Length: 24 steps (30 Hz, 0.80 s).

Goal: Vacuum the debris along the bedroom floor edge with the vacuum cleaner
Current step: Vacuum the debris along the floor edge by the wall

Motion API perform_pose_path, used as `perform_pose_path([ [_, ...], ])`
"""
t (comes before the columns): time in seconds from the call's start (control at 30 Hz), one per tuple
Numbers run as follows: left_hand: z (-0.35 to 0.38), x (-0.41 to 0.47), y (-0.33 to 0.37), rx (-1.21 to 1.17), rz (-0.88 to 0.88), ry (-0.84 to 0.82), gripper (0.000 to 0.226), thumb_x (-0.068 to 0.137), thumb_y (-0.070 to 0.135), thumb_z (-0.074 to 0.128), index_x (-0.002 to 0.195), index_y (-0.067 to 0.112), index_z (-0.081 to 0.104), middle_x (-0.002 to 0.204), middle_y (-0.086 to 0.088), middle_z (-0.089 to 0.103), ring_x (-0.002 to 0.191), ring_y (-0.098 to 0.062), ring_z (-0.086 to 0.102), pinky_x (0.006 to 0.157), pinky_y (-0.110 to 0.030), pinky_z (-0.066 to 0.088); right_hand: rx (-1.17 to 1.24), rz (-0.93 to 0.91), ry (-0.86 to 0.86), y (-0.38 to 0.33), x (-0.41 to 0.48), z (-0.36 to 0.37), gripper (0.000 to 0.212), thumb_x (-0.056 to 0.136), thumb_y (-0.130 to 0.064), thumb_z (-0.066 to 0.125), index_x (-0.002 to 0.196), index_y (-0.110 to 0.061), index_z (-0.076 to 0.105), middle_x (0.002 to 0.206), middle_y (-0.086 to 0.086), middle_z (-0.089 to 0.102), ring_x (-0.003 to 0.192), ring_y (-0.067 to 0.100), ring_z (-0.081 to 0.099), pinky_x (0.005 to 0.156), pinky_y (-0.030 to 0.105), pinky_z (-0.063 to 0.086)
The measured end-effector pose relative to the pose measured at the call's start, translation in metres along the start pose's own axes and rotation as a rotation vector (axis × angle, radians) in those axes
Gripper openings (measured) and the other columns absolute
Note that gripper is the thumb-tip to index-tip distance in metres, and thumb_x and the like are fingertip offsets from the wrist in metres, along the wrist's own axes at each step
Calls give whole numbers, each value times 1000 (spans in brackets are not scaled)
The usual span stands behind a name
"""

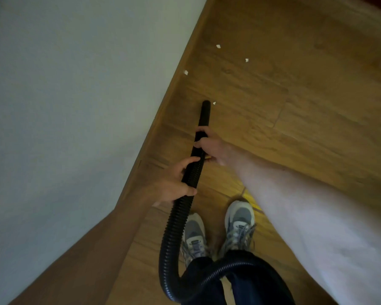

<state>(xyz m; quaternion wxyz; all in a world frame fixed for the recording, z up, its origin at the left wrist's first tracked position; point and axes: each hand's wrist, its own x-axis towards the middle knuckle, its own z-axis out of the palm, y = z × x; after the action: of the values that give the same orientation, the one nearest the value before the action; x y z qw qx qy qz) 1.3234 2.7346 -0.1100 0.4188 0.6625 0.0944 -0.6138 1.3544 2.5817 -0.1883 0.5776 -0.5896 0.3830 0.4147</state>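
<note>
Black vacuum nozzle (205,111) points up the centre of the frame, its tip low over the wooden floor (295,111) and just beside one white scrap (214,103). The right hand (209,144) curls its fingers round the rigid tube. Below it, the left hand (174,186) wraps fingers and thumb round the ribbed hose (176,216). Three more scraps (218,46) lie higher up, one against the base of the pale wall (64,84) at left. The edge sweep seems under way. Next, the tip likely needs nudging right onto the nearest scrap.
</note>
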Motion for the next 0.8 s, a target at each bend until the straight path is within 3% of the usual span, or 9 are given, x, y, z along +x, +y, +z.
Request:
perform_pose_path([
  [0.07,4,4,13,-11,-14,-18,82,86,-2,68,146,41,33,110,12,50,95,-8,56,62,-25,58,6,12,9,-2,-2,-11,51,96,-4,46,133,-39,46,108,3,55,93,20,57,69,33,54],
  [0.13,7,7,26,-39,-38,-30,83,86,-1,68,145,44,34,111,12,52,99,-14,60,73,-40,61,-5,19,14,-6,-2,-22,50,96,-4,46,133,-39,46,105,2,55,90,19,57,73,34,54],
  [0.23,10,14,41,-66,-44,-32,83,86,-1,68,145,45,33,112,11,52,99,-16,61,77,-46,61,-29,14,15,-15,2,-38,49,96,-5,46,134,-37,45,99,1,54,85,18,56,77,37,54],
  [0.4,22,19,56,-24,-65,-44,85,84,-2,70,143,49,35,112,13,49,96,-16,61,66,-40,62,-101,23,-20,-18,2,-56,50,97,-5,47,136,-35,44,95,0,53,83,18,57,89,44,56],
  [0.57,26,15,63,-51,-63,-23,85,84,0,71,141,51,34,118,10,46,97,-18,61,63,-31,59,-100,15,-76,-29,-2,-63,52,96,-4,48,137,-36,42,99,2,52,83,18,57,66,32,57],
  [0.67,30,9,69,-48,-60,-15,84,85,3,71,143,50,32,115,11,47,94,-16,61,60,-23,56,-116,27,-108,-35,-6,-64,54,97,-4,47,139,-37,41,104,4,53,84,18,58,61,29,56],
  [0.73,33,8,75,-44,-50,15,84,85,2,71,145,47,31,122,10,48,96,-14,60,67,-23,55,-132,30,-132,-42,-6,-66,55,97,-3,46,139,-37,41,106,5,53,85,18,58,62,29,56],
  [0.8,33,8,81,12,-7,85,85,84,0,70,149,37,30,138,6,45,110,-16,57,88,-24,49,-144,20,-142,-50,-3,-68,55,96,-3,46,140,-36,41,109,5,53,85,18,58,68,32,57],
])
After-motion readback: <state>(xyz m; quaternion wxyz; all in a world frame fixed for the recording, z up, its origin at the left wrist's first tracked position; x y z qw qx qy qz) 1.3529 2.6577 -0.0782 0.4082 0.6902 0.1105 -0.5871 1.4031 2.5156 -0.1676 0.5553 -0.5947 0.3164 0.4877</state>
